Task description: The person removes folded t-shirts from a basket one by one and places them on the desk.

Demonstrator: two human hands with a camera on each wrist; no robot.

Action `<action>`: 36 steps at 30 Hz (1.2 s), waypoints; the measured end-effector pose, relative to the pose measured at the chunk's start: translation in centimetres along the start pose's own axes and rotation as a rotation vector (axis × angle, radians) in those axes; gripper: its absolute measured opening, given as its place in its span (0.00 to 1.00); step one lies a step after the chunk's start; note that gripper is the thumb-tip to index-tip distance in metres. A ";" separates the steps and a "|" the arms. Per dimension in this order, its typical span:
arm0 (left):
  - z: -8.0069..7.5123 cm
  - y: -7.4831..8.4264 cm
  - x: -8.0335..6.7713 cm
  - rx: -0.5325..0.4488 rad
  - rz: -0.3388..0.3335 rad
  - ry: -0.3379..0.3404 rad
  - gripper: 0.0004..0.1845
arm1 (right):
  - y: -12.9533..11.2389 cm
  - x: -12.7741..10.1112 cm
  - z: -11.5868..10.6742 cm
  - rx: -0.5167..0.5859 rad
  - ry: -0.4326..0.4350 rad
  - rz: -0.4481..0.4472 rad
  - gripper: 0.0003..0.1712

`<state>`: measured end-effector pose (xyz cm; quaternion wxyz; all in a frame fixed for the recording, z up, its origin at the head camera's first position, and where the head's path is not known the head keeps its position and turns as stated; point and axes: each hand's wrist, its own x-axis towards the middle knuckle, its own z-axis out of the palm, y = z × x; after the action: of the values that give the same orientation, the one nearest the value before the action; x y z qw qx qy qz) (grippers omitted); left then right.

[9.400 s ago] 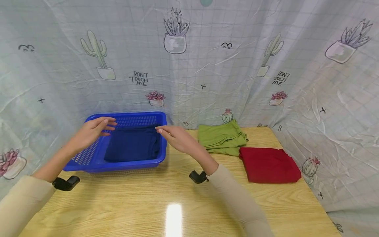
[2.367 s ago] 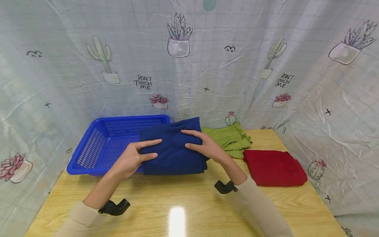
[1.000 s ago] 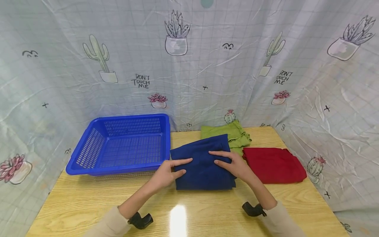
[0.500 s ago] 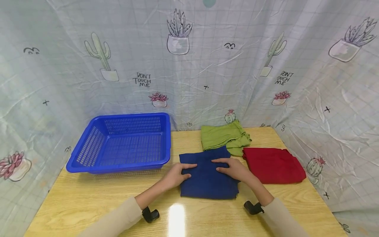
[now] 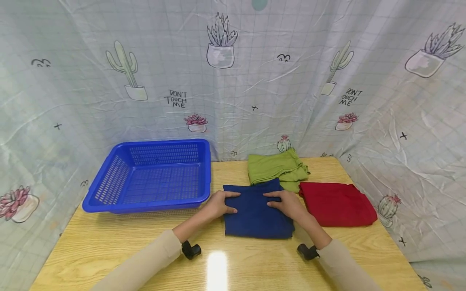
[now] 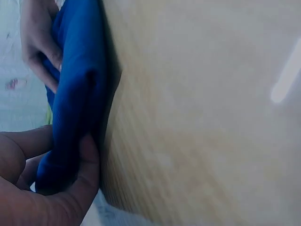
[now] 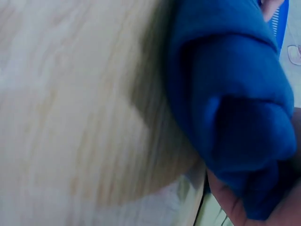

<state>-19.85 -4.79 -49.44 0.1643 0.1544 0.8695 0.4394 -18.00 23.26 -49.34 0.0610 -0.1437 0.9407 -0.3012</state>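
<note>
A folded navy cloth [image 5: 256, 216] lies on the wooden table [image 5: 138, 246], in front of the green cloth and left of the red one. My left hand [image 5: 219, 204] grips its left edge, and in the left wrist view the thumb [image 6: 87, 162] pinches the navy cloth [image 6: 77, 94] against the fingers. My right hand [image 5: 287, 204] grips the right edge. The right wrist view shows the navy cloth [image 7: 225, 94] bunched in that hand [image 7: 244, 209].
A blue plastic basket [image 5: 109, 190] with nothing in it stands at the back left. A folded green cloth [image 5: 273, 167] and a folded red cloth [image 5: 336, 202] lie at the back right. A cactus-print sheet [image 5: 233, 81] hangs closely around the table.
Both hands carried the navy cloth out of the basket to the right and set it down on the table. In the last half second it settled flat, hands still on its edges.
</note>
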 end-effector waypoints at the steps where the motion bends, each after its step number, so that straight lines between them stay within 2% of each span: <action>1: -0.1 0.0 0.2 0.010 -0.002 0.009 0.32 | 0.0 0.1 0.1 0.003 0.010 0.008 0.22; 5: -0.5 -0.2 0.6 0.017 -0.024 0.033 0.32 | -0.2 0.6 0.5 0.004 0.015 0.009 0.21; 13: -1.0 -0.5 0.5 -0.020 -0.070 0.056 0.32 | -0.4 1.4 0.4 -0.006 -0.021 -0.012 0.21; 17: -0.6 -0.6 0.3 -0.010 -0.038 0.033 0.32 | -0.2 1.1 0.3 0.004 -0.049 0.016 0.21; 20: -0.3 -0.4 -0.3 0.075 0.010 0.035 0.32 | -0.2 0.8 0.4 -0.001 -0.044 0.011 0.21; 24: -0.1 0.5 -2.3 0.232 0.051 0.040 0.34 | -0.5 0.2 0.8 -0.063 0.010 0.024 0.21; 28: -0.8 2.0 -5.3 0.293 0.110 0.033 0.36 | -0.9 -0.8 1.0 -0.207 0.139 0.054 0.21; 32: -3.0 3.4 -8.9 0.317 0.216 0.056 0.31 | -1.6 -2.1 0.4 -0.265 0.252 0.017 0.24; 36: -6.1 4.0 -11.1 0.412 0.360 0.144 0.29 | -2.3 -2.9 -1.2 -0.198 0.287 -0.119 0.27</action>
<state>-12.00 -11.43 -41.11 -0.0134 0.3049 0.9086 0.2852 -14.98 23.02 -46.98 -0.1065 -0.1601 0.9546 -0.2275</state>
